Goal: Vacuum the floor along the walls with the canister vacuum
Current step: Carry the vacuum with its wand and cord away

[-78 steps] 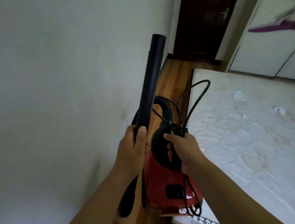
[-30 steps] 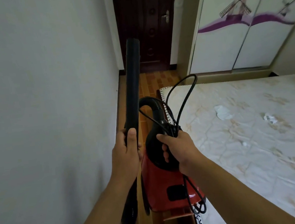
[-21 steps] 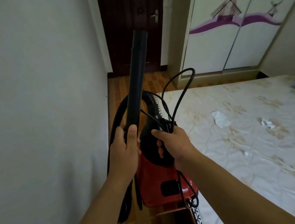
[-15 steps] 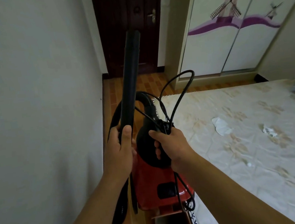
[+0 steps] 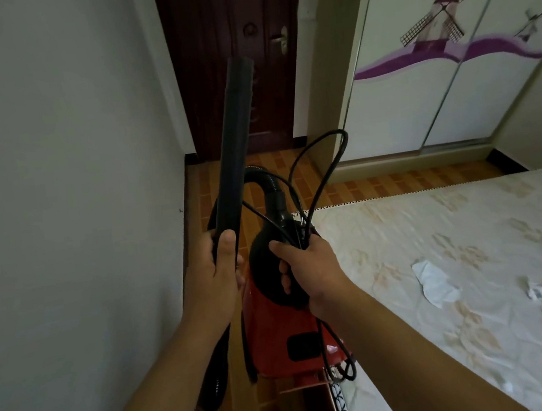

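Left hand (image 5: pixel 218 272) is wrapped round the lower end of the black wand (image 5: pixel 235 141), thumb laid up along it, and the wand points up and away towards the dark door (image 5: pixel 230 41). Right hand (image 5: pixel 306 262) is curled round the black handle (image 5: pixel 264 273) of the red vacuum (image 5: pixel 277 336), pinching loops of cord (image 5: pixel 322 165) against it. The vacuum hangs over the narrow strip of floor (image 5: pixel 258 166) between the wall (image 5: pixel 59 195) and the bed (image 5: pixel 450 218). Its hose (image 5: pixel 266 180) arches up behind the handle. Crumpled paper scraps (image 5: pixel 435 283) lie on the bed, and a windmill-painted wardrobe (image 5: pixel 420 103) stands beyond.
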